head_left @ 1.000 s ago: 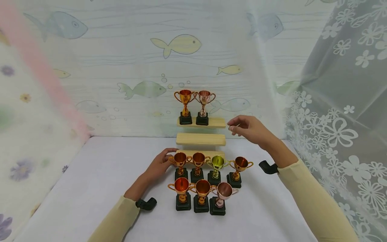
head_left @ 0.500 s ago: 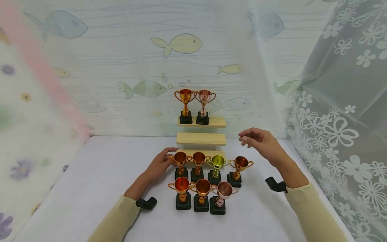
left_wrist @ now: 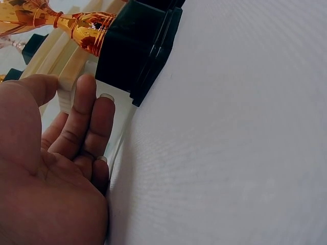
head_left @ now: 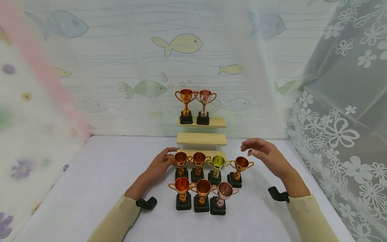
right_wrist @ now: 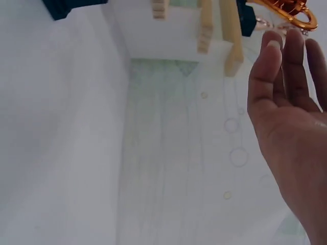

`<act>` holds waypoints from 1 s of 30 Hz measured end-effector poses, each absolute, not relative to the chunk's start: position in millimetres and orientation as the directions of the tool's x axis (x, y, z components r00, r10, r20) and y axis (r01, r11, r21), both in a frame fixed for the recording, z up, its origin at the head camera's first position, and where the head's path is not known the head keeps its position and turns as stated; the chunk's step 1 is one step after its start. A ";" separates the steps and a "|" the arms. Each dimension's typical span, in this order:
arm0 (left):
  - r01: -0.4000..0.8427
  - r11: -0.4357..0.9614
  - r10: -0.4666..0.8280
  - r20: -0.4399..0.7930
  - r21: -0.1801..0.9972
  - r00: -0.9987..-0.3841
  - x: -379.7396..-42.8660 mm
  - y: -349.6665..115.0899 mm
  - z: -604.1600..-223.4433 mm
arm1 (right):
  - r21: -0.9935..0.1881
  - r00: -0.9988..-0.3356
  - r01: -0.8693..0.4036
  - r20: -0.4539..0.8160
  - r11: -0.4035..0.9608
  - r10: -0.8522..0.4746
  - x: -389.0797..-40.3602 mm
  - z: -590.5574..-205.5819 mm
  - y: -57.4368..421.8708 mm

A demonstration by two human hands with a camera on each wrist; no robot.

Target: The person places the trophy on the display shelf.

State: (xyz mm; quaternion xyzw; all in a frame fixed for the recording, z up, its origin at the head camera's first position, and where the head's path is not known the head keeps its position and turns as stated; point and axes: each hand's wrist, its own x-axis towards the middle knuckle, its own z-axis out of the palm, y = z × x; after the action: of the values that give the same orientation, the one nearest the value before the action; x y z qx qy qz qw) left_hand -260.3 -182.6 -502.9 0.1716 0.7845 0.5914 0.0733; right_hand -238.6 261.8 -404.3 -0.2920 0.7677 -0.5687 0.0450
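Observation:
My left hand [head_left: 160, 164] is at the left end of the lowest step of a small wooden stepped shelf [head_left: 201, 138]. In the left wrist view its thumb [left_wrist: 46, 87] and fingers [left_wrist: 84, 97] pinch that board end, beside the black base [left_wrist: 135, 46] of a trophy cup. My right hand [head_left: 267, 156] hovers empty, fingers loosely bent, to the right of the shelf and close by the rightmost orange-gold trophy [head_left: 241, 163]. On the top step stand a gold trophy [head_left: 185, 96] and a rose-pink one [head_left: 205, 97], side by side.
Before the shelf, several trophies stand in two rows on the white cloth [head_left: 121, 174], among them a yellow-gold one [head_left: 218, 162] and a rose-pink one [head_left: 225, 191]. A fish-print curtain [head_left: 127, 50] hangs behind, and a flowered sheer one [head_left: 341, 141] at the right.
My right hand has moved down and to the right, away from the top step's right end. The left hand and the trophies have stayed put.

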 end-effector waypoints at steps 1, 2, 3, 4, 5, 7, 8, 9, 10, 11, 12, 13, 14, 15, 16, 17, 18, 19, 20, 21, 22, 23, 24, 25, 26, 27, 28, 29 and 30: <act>0.184 0.242 0.357 0.089 0.953 -0.930 -260.4 -182.7 -503.1 | -0.908 -0.809 -0.392 0.266 0.145 -0.524 -238.2 -406.7 263.3; 0.186 0.244 0.357 0.090 0.952 -0.930 -260.5 -182.8 -503.6 | -0.916 -0.791 -0.386 0.268 0.107 -0.550 -237.7 -409.0 264.6; 0.189 0.246 0.359 0.092 0.951 -0.929 -260.6 -182.9 -503.9 | -0.923 -0.771 -0.378 0.271 0.072 -0.577 -237.1 -411.4 265.8; 0.196 0.249 0.362 0.097 0.948 -0.927 -260.4 -183.0 -504.1 | -0.926 -0.749 -0.375 0.275 0.043 -0.602 -236.8 -414.0 266.8; 0.198 0.252 0.362 0.098 0.947 -0.927 -260.3 -183.3 -504.5 | -0.926 -0.732 -0.375 0.278 0.028 -0.622 -236.3 -416.4 268.0; 0.205 0.256 0.364 0.102 0.945 -0.926 -260.2 -183.6 -505.0 | -0.918 -0.702 -0.397 0.287 0.024 -0.652 -235.8 -421.2 270.4; 0.210 0.255 0.367 0.106 0.944 -0.924 -260.2 -183.5 -504.9 | -0.913 -0.694 -0.408 0.289 0.029 -0.660 -235.7 -423.2 271.3; 0.215 0.252 0.371 0.111 0.943 -0.922 -260.3 -183.2 -504.7 | -0.907 -0.688 -0.419 0.289 0.039 -0.665 -235.7 -424.9 272.0; 0.213 0.251 0.368 0.110 0.944 -0.923 -260.5 -183.2 -504.6 | -0.902 -0.688 -0.428 0.287 0.054 -0.667 -235.7 -426.4 272.8; 0.210 0.248 0.367 0.109 0.946 -0.924 -260.7 -183.1 -504.6 | -0.902 -0.692 -0.427 0.278 0.068 -0.666 -235.7 -427.6 273.3; 0.210 0.244 0.367 0.110 0.947 -0.924 -260.9 -182.9 -504.4 | -0.902 -0.698 -0.423 0.265 0.084 -0.665 -235.6 -428.5 273.7; 0.212 0.243 0.369 0.112 0.947 -0.923 -261.2 -182.9 -504.3 | -0.903 -0.703 -0.418 0.253 0.098 -0.665 -235.6 -429.2 273.7; 0.215 0.243 0.370 0.115 0.946 -0.922 -261.2 -183.0 -504.2 | -0.907 -0.708 -0.405 0.235 0.110 -0.666 -235.5 -429.9 273.7; 0.208 0.240 0.370 0.109 0.948 -0.923 -259.5 -182.6 -500.9 | -0.909 -0.711 -0.397 0.218 0.126 -0.668 -235.4 -430.5 273.5; 0.204 0.241 0.369 0.105 0.949 -0.924 -259.0 -182.7 -500.4 | -0.911 -0.716 -0.389 0.202 0.141 -0.669 -235.3 -431.4 273.4; 0.203 0.241 0.368 0.104 0.949 -0.924 -258.9 -182.7 -500.3 | -0.912 -0.717 -0.381 0.188 0.152 -0.672 -235.3 -432.7 273.3; 0.199 0.243 0.366 0.100 0.950 -0.925 -258.7 -182.5 -500.0 | -0.912 -0.713 -0.380 0.183 0.155 -0.677 -235.6 -434.5 273.2; 0.195 0.246 0.365 0.095 0.950 -0.926 -258.5 -182.4 -499.7 | -0.913 -0.710 -0.378 0.178 0.155 -0.682 -235.6 -436.0 272.7; 0.188 0.247 0.362 0.089 0.951 -0.928 -258.2 -182.0 -499.4 | -0.914 -0.707 -0.375 0.173 0.155 -0.686 -235.6 -437.8 272.2; 0.180 0.249 0.359 0.083 0.952 -0.930 -258.1 -181.7 -499.0 | -0.914 -0.702 -0.377 0.173 0.154 -0.691 -235.5 -439.6 271.7; 0.181 0.256 0.355 0.081 0.950 -0.931 -259.6 -182.0 -502.1 | -0.914 -0.699 -0.375 0.170 0.154 -0.694 -235.5 -441.6 271.2; 0.176 0.259 0.353 0.077 0.950 -0.932 -259.8 -181.7 -502.1 | -0.915 -0.696 -0.373 0.166 0.154 -0.698 -235.6 -443.2 270.5; 0.174 0.261 0.353 0.074 0.949 -0.933 -259.7 -181.4 -501.9 | -0.917 -0.695 -0.368 0.160 0.156 -0.701 -235.6 -444.5 269.7; 0.172 0.264 0.351 0.072 0.949 -0.933 -259.6 -181.4 -501.8 | -0.918 -0.696 -0.360 0.148 0.164 -0.703 -235.5 -445.5 268.8; 0.171 0.264 0.350 0.071 0.949 -0.934 -259.6 -181.3 -501.9 | -0.917 -0.695 -0.358 0.138 0.174 -0.706 -235.9 -446.9 268.4; 0.171 0.265 0.349 0.072 0.949 -0.934 -259.6 -181.3 -501.9 | -0.915 -0.699 -0.355 0.124 0.191 -0.704 -236.2 -448.1 268.1; 0.172 0.263 0.347 0.073 0.949 -0.935 -259.8 -181.4 -502.1 | -0.913 -0.707 -0.349 0.108 0.212 -0.699 -236.5 -449.4 268.1; 0.177 0.263 0.348 0.078 0.948 -0.934 -259.8 -181.4 -502.2 | -0.909 -0.716 -0.343 0.092 0.235 -0.692 -236.7 -450.4 268.1; 0.183 0.262 0.349 0.084 0.948 -0.933 -259.8 -181.6 -502.4 | -0.906 -0.724 -0.336 0.074 0.257 -0.686 -236.9 -451.2 268.0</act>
State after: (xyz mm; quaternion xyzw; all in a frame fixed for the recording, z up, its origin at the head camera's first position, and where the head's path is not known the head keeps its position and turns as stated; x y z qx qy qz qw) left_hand -259.8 -181.6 -502.4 0.1682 0.7911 0.5838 0.0709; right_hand -236.9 268.0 -451.2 -0.3299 0.7740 -0.5127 0.1708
